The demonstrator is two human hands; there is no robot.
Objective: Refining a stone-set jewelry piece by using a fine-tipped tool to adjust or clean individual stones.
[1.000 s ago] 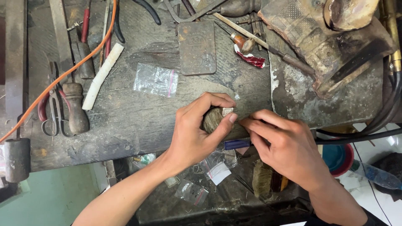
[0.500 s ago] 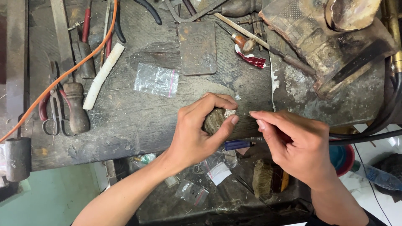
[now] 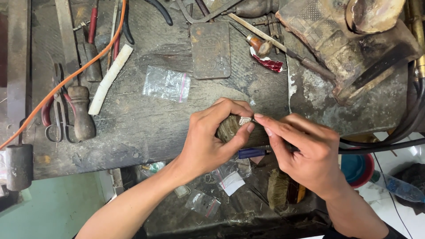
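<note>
Head view. Scarred dark workbench (image 3: 146, 128), tools scattered across top, front edge worn. Left hand (image 3: 212, 141) clenched around bristly wooden block (image 3: 228, 128); most of block hidden under fingers. Small pale piece (image 3: 245, 120) sits on block top, detail too small to resolve. Right hand (image 3: 305, 152) pinches slim tool with blue handle (image 3: 251, 153); tip meets piece, shaft hidden by fingers. Clear zip bag (image 3: 167, 84) lies flat on bench, contents indistinct. Red-rimmed bowl (image 3: 356, 168) at lower right, partly hidden behind wrist.
</note>
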